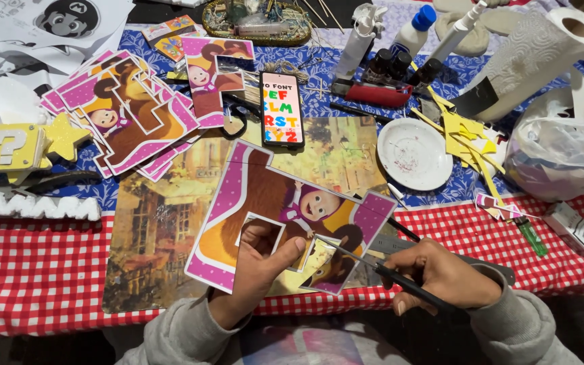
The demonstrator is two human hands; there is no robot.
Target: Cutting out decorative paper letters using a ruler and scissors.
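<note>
My left hand (255, 270) grips a large pink printed sheet (265, 203) showing a cartoon girl and a brown bear, thumb on top near its lower middle. A square hole is cut in the sheet just above my thumb. My right hand (441, 277) holds dark scissors (366, 260), whose blades reach left into the sheet's lower right part. Both hands hover over the near table edge.
A stack of matching pink prints (130, 115) lies at the left, a phone (282, 109) with a lit screen in the middle, a white plate (414, 154) and yellow paper scraps (464, 138) to the right. Glue bottles (410, 34), a paper towel roll (542, 54) and a plastic bag (562, 152) stand behind.
</note>
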